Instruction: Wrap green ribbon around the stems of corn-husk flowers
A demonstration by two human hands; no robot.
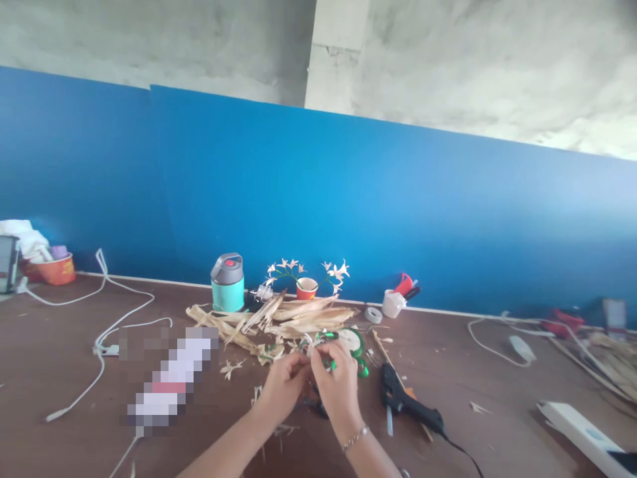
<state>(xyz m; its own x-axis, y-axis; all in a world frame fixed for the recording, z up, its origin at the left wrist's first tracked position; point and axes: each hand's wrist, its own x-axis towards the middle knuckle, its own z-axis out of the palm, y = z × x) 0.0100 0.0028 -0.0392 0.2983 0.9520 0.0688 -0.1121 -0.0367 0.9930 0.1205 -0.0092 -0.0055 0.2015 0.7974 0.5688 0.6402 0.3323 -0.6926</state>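
My left hand (287, 383) and my right hand (337, 380) meet over the middle of the table, fingertips pinched together. Between them is a small pale husk piece (309, 343) with thin petal-like tips; the fingers cover most of it. Just beyond lie long dried corn husks (303, 318) and a loose pale flower (230, 369). A white-and-green roll of tape (352, 341) lies right behind my right hand. Something dark, perhaps scissors, shows partly below my hands. To the right rests a black glue gun (411, 401).
At the back stand a teal flask (227, 293), a red paper cup (306, 289) with husk flowers, and a white cup (393, 304) holding tools. A blue partition (318, 192) borders the table. White cables (127, 309) and a blurred-out power strip-like object (174, 378) lie left.
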